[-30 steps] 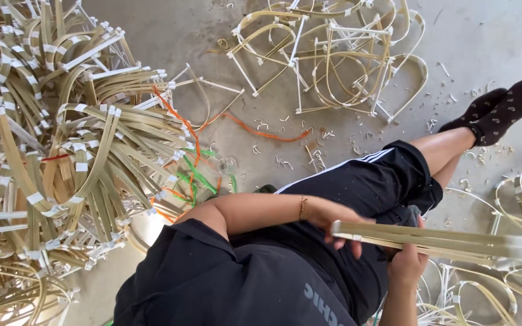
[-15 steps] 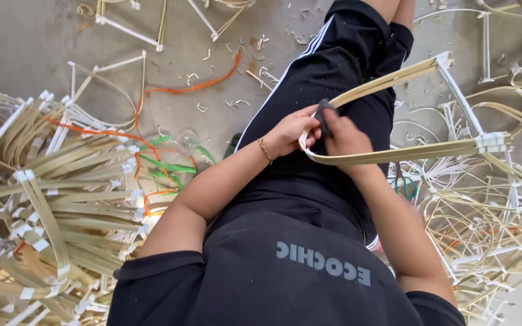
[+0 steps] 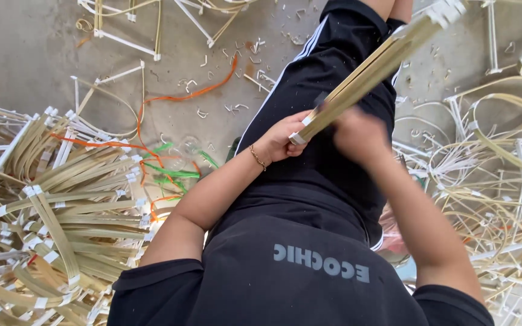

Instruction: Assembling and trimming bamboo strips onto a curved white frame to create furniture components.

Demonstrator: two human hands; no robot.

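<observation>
Both hands on a bundle of flat bamboo strips held over the lap.

The left hand (image 3: 282, 140) has its fingers (image 3: 297, 147) curled tight around the near, white-taped end of the bamboo strip bundle (image 3: 370, 69), which runs up and away from the fingers toward the top right. The right hand (image 3: 357, 134) is blurred with motion just beside them, against the bundle (whether its fingers are closed on it or only brushing it I cannot tell). As a judgement, the work looks well advanced but unfinished: a large heap of bent, taped strips (image 3: 49, 217) lies on the floor (image 3: 25, 54) well off from the left fingers, and looped frames (image 3: 490, 163) pile up beyond the right ones, while this bundle is in hand.
</observation>
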